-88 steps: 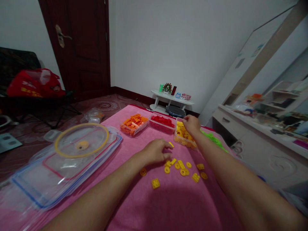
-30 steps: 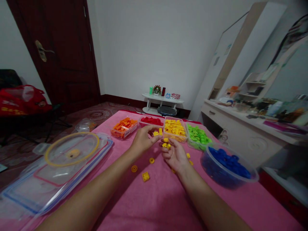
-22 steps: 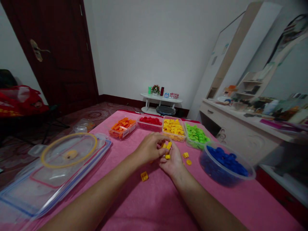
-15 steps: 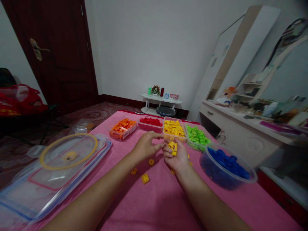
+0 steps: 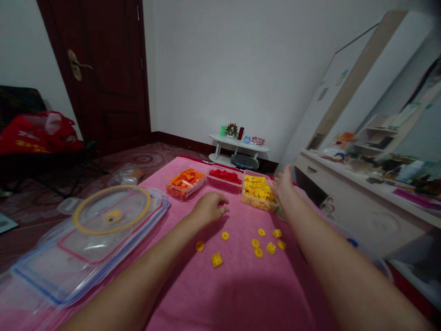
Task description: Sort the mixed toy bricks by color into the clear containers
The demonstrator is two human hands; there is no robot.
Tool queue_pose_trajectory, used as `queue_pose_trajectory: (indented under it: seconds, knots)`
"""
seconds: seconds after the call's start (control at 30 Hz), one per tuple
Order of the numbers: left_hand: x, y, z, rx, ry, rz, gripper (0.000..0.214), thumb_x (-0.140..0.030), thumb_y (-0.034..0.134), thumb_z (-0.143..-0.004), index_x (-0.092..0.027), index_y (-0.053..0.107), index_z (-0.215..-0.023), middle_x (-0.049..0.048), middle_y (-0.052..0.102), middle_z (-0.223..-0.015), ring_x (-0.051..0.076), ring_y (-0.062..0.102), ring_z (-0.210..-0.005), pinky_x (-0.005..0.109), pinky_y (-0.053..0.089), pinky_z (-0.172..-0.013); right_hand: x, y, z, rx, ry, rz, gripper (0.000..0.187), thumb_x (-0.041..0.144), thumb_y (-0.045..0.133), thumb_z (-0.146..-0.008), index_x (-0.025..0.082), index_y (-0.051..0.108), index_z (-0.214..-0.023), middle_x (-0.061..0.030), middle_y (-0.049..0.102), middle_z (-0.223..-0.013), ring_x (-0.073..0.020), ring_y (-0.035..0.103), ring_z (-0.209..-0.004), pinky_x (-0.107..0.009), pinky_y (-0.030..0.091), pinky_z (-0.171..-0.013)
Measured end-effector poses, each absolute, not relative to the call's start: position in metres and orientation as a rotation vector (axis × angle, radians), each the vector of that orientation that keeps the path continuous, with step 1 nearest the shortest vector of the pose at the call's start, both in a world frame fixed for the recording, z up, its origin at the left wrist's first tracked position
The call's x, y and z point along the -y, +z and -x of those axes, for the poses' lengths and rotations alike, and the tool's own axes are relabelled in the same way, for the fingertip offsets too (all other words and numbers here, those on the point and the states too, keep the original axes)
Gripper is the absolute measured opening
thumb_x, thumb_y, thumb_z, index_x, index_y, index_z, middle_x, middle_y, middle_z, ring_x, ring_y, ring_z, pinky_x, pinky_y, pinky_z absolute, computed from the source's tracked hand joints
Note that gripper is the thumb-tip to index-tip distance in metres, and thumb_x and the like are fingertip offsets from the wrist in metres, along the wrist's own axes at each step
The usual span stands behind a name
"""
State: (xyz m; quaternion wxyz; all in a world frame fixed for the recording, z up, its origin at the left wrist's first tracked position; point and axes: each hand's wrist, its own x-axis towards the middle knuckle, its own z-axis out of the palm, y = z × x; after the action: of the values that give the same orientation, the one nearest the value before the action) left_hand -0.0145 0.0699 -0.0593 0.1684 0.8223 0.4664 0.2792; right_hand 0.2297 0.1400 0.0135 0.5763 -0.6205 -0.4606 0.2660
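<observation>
My left hand [image 5: 209,208] hovers above the pink cloth, fingers loosely curled with the tips apart, and nothing shows in it. My right hand [image 5: 285,186] is at the right edge of the clear box of yellow bricks [image 5: 258,187], its fingers stretched out and apart. Beneath that arm, the green box [image 5: 280,213] is mostly hidden. On the cloth between my arms lie a square yellow brick [image 5: 217,260], a yellow ring [image 5: 200,246], and several small yellow pieces [image 5: 270,248].
Behind my left hand are a box of orange bricks [image 5: 186,182] and a box of red bricks [image 5: 224,178]. Stacked clear lids [image 5: 103,243] lie at the left. A tub with blue pieces [image 5: 382,267] is mostly covered by my right arm. A dresser [image 5: 361,207] stands at the right.
My right hand has moved forward and right to the yellow box; the yellow bricks on its palm no longer show. My left hand is now apart from it. The view has shifted.
</observation>
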Motion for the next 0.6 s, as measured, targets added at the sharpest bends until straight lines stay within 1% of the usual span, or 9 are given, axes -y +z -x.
queue_pose_trajectory:
  seconds: [0.07, 0.13, 0.23, 0.3, 0.33, 0.4, 0.47, 0.53, 0.6]
  knots:
    - [-0.072, -0.057, 0.023, -1.359, 0.649, -2.305, 0.028, -0.029, 0.061, -0.075, -0.015, 0.070, -0.097, 0.0075, 0.070, -0.089, 0.016, 0.062, -0.075, 0.024, 0.044, -0.067, -0.128, 0.003, -0.224, 1.047, 0.648, 1.443, 0.063, 0.068, 0.024, -0.082, 0.017, 0.057, -0.100, -0.0162, 0.061, -0.098, -0.0241, 0.062, -0.091, -0.035, 0.051, -0.066]
    - [-0.073, -0.050, 0.034, -1.340, 0.466, -2.243, 0.028, -0.031, 0.064, -0.071, -0.016, 0.071, -0.094, 0.0057, 0.070, -0.084, 0.015, 0.061, -0.070, 0.022, 0.042, -0.061, -0.110, -0.008, -0.217, 1.079, 0.706, 1.418, 0.049, 0.062, 0.038, -0.080, 0.020, 0.058, -0.095, -0.0106, 0.064, -0.095, -0.0197, 0.064, -0.084, -0.030, 0.050, -0.065]
    - [-0.068, -0.035, 0.051, -1.245, 0.153, -2.162, 0.034, -0.034, 0.074, -0.060, -0.016, 0.071, -0.088, 0.0027, 0.070, -0.078, 0.013, 0.059, -0.065, 0.019, 0.040, -0.056, -0.077, -0.023, -0.208, 1.291, 0.873, 1.428, 0.029, 0.045, 0.062, -0.070, 0.018, 0.062, -0.081, -0.0053, 0.065, -0.077, -0.0153, 0.062, -0.065, -0.025, 0.047, -0.056]
    - [-0.061, -0.026, 0.057, -1.196, -0.046, -2.120, 0.039, -0.035, 0.079, -0.051, -0.017, 0.070, -0.084, 0.0010, 0.069, -0.075, 0.012, 0.057, -0.061, 0.019, 0.040, -0.054, -0.055, -0.029, -0.207, 1.576, 0.882, 1.531, 0.021, 0.035, 0.068, -0.065, 0.016, 0.063, -0.069, -0.0039, 0.063, -0.065, -0.0141, 0.058, -0.058, -0.023, 0.042, -0.053]
    - [-0.057, -0.022, 0.056, -1.179, -0.139, -2.104, 0.040, -0.034, 0.081, -0.048, -0.017, 0.069, -0.083, 0.0003, 0.068, -0.074, 0.012, 0.056, -0.060, 0.020, 0.040, -0.053, -0.046, -0.031, -0.207, 1.744, 0.804, 1.626, 0.018, 0.033, 0.068, -0.065, 0.016, 0.064, -0.066, -0.0037, 0.063, -0.062, -0.0138, 0.057, -0.058, -0.023, 0.040, -0.053]
    - [-0.048, -0.019, 0.049, -1.150, -0.300, -2.098, 0.039, -0.030, 0.082, -0.046, -0.017, 0.068, -0.080, -0.0005, 0.067, -0.071, 0.012, 0.054, -0.057, 0.020, 0.039, -0.051, -0.028, -0.033, -0.207, 2.044, 0.532, 1.869, 0.018, 0.035, 0.067, -0.066, 0.017, 0.064, -0.065, -0.0038, 0.063, -0.064, -0.0139, 0.056, -0.060, -0.023, 0.035, -0.053]
    - [-0.040, -0.020, 0.038, -1.161, -0.425, -2.160, 0.035, -0.024, 0.082, -0.044, -0.017, 0.067, -0.076, -0.0005, 0.066, -0.067, 0.013, 0.054, -0.055, 0.021, 0.039, -0.050, -0.012, -0.035, -0.206, 2.223, 0.319, 2.061, 0.025, 0.042, 0.069, -0.063, 0.019, 0.066, -0.072, -0.0037, 0.065, -0.072, -0.0147, 0.056, -0.063, -0.024, 0.031, -0.053]
    - [-0.033, -0.022, 0.027, -1.187, -0.492, -2.268, 0.031, -0.016, 0.078, -0.044, -0.016, 0.067, -0.073, -0.0003, 0.065, -0.065, 0.013, 0.053, -0.055, 0.021, 0.038, -0.049, 0.001, -0.037, -0.202, 2.356, 0.270, 2.108, 0.033, 0.045, 0.074, -0.057, 0.021, 0.066, -0.079, -0.0031, 0.066, -0.077, -0.0156, 0.056, -0.066, -0.025, 0.027, -0.052]
    - [-0.029, -0.025, 0.021, -1.184, -0.472, -2.360, 0.024, -0.012, 0.072, -0.048, -0.016, 0.067, -0.070, -0.0006, 0.065, -0.064, 0.013, 0.053, -0.054, 0.021, 0.037, -0.049, 0.011, -0.037, -0.196, 2.480, 0.278, 2.019, 0.033, 0.037, 0.077, -0.053, 0.022, 0.064, -0.080, -0.0019, 0.066, -0.080, -0.0156, 0.055, -0.068, -0.025, 0.025, -0.053]
